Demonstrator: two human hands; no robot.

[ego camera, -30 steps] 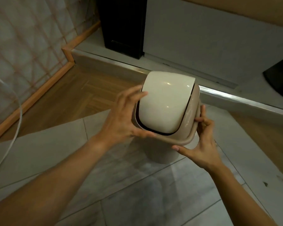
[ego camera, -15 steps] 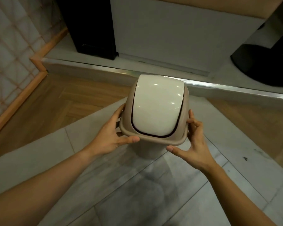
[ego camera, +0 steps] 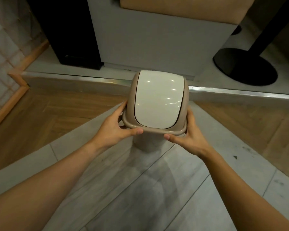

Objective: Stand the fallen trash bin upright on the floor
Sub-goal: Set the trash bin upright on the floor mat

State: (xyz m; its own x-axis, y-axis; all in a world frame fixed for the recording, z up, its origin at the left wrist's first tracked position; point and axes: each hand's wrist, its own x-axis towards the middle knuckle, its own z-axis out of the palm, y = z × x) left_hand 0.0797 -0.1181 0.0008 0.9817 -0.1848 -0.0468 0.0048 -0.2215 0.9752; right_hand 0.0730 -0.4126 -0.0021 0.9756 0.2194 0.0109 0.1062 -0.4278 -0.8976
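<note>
The trash bin (ego camera: 157,104) stands upright on the grey floor tiles (ego camera: 140,189), left hand (ego camera: 113,129) at nine o'clock and right hand (ego camera: 188,137) at three, fingers clasping its rim.

beige trash bin (ego camera: 157,130), white lid (ego camera: 158,100)

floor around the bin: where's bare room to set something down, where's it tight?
Bare grey tile lies between the two forearms, near of the trash bin. Open wood floor runs left of the left hand, up to the step; more wood lies right of the right hand. Tight beyond the step: dark cabinet and round black base.
</note>
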